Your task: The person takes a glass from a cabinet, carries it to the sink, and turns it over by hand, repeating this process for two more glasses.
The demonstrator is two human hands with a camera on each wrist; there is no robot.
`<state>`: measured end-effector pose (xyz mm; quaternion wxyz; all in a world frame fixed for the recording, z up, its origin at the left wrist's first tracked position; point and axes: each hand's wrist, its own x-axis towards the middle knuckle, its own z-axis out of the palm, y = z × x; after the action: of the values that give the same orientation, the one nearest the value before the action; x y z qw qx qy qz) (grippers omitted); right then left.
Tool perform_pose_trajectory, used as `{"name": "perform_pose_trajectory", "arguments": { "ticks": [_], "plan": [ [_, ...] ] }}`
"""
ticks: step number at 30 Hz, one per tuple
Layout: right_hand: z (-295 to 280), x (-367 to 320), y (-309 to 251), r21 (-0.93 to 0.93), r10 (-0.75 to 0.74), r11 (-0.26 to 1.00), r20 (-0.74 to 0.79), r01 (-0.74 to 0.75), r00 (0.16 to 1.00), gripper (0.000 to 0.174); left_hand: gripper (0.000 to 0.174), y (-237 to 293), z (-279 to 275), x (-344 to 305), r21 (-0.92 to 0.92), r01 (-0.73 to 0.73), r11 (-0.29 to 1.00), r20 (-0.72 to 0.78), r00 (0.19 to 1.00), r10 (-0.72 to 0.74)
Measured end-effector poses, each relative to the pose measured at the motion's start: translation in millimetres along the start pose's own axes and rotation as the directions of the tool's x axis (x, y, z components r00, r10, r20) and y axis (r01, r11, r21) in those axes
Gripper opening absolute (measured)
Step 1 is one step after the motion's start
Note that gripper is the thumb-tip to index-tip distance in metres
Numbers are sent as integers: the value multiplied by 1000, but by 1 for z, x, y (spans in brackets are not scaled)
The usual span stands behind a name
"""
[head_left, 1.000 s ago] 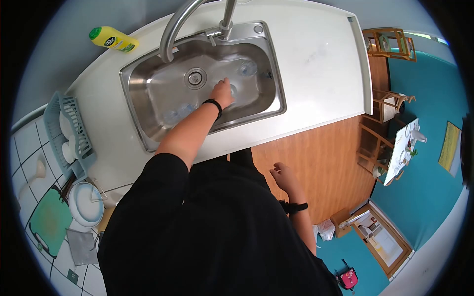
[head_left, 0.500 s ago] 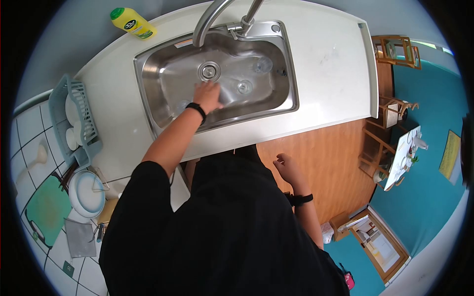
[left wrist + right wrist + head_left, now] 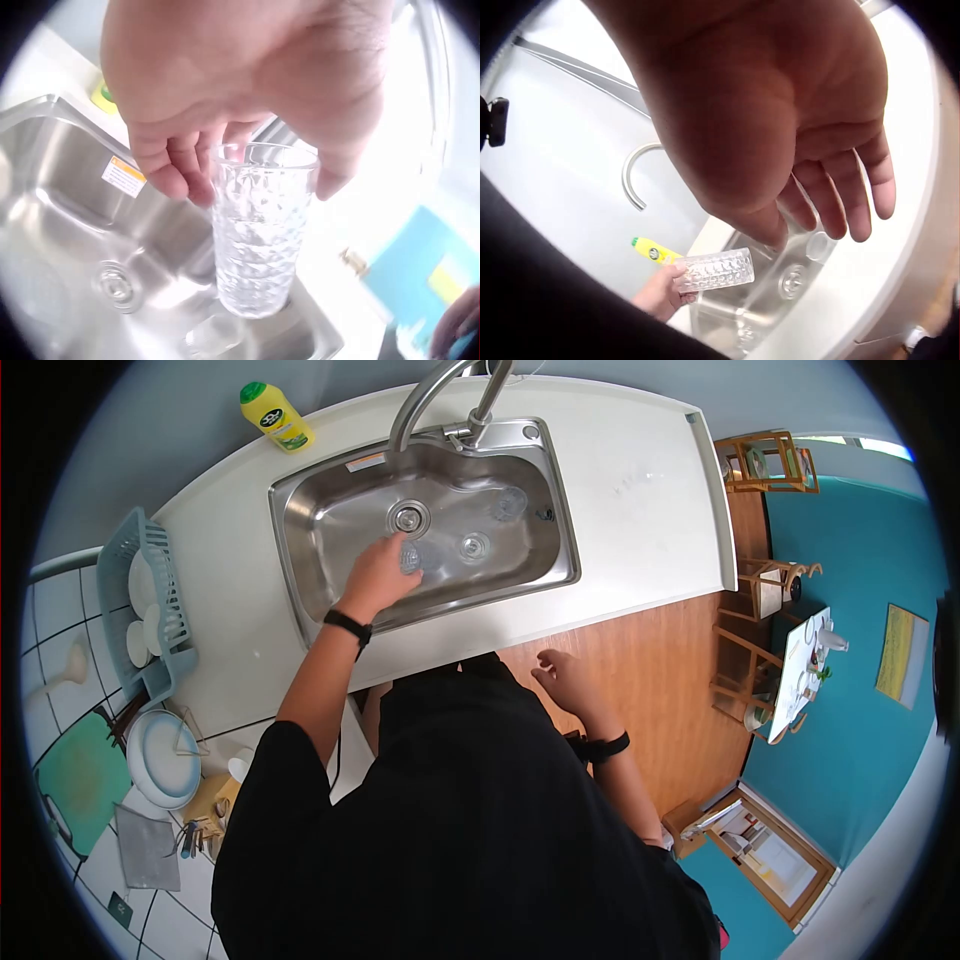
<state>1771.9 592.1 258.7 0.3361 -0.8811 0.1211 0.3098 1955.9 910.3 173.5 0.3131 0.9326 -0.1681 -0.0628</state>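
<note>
My left hand (image 3: 380,575) grips a clear, textured glass (image 3: 411,558) over the sink (image 3: 330,550). In the left wrist view, the thumb and fingers of that hand (image 3: 247,82) pinch the glass (image 3: 259,232) around its rim, and it hangs below the palm. The right wrist view shows the glass (image 3: 716,270) tilted sideways in the left hand (image 3: 662,294). Two more clear glasses (image 3: 474,547) (image 3: 508,505) are in the right part of the basin. My right hand (image 3: 565,680) hangs beyond the counter's front edge, holding nothing, its fingers loosely bent.
The faucet (image 3: 415,405) arches over the basin's back edge. A yellow bottle (image 3: 278,420) stands behind the sink. Left are a dish rack (image 3: 118,595), plates (image 3: 165,758) and a green board (image 3: 85,775). A wooden chair (image 3: 745,660) and table are off to the right.
My left hand has moved left from the glass at mid-basin, taken hold of another at the basin's left and lifted it. The right hand still hangs at the side.
</note>
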Motion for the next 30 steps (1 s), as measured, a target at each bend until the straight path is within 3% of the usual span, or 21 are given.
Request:
{"name": "perform_pose_trajectory", "arguments": {
  "ticks": [1,2,3,4,5,7,8,10,11,13,14,17,21,23,24,26,28,29,30],
  "plan": [
    [-6,1,-11,8,-1,1000,-5,1,1000,36,52,9,-21,-4,6,-7,1000,2,1000,7],
    [-15,2,-27,66,-50,996,-38,52,998,38,49,19,-44,-8,-304,179,936,83,983,-161],
    [-26,3,-44,120,-97,987,-73,105,993,40,47,24,-56,-11,-564,359,744,211,933,-290],
    [-37,3,-64,186,-124,973,-84,138,989,46,44,10,-52,-19,-766,264,586,178,963,-202],
    [-47,3,-84,248,-152,953,-95,171,984,52,44,17,-58,-21,-766,262,588,175,964,-201],
    [-56,4,-110,508,-315,780,-186,366,931,70,47,42,-83,-29,-930,365,38,353,919,-174],
    [-62,0,-124,507,-316,780,-186,367,930,70,47,58,-93,-31,-931,363,38,352,920,-175],
    [-75,-10,-151,612,-511,558,-280,561,813,85,52,94,-107,-31,-881,427,-202,454,884,-114],
    [-79,-15,-162,606,-512,561,-282,564,812,85,52,108,-112,-31,-882,424,-205,451,886,-110],
    [-85,-24,-175,492,-603,511,-381,706,701,92,55,128,-115,-32,-811,516,-275,546,837,-41],
    [-89,-28,-173,368,-588,606,-390,706,708,91,55,131,-113,-32,-811,516,-277,545,838,-35],
    [-92,-37,-173,292,-552,677,-406,675,729,89,59,138,-107,-35,-767,569,-296,578,814,65],
    [-91,-46,-176,206,-576,669,-464,714,673,84,59,145,-103,-39,-737,593,-325,598,796,94],
    [-93,-49,-178,52,-670,660,-409,749,619,97,59,148,-102,-42,-727,599,-335,615,785,70],
    [-91,-50,-180,55,-666,663,-414,747,621,97,60,149,-100,-42,-711,595,-376,621,782,63],
    [-86,-53,-185,261,-632,559,-481,787,608,110,61,152,-98,-43,-691,594,-412,631,774,57],
    [-83,-54,-186,224,-663,525,-498,821,559,114,66,162,-98,-44,-683,559,-471,578,807,118],
    [-82,-55,-186,183,-695,489,-508,853,508,119,66,168,-99,-43,-683,560,-468,581,806,117],
    [-81,-55,-186,187,-694,487,-510,853,508,119,68,175,-101,-43,-665,534,-523,598,799,56]
  ]
}}
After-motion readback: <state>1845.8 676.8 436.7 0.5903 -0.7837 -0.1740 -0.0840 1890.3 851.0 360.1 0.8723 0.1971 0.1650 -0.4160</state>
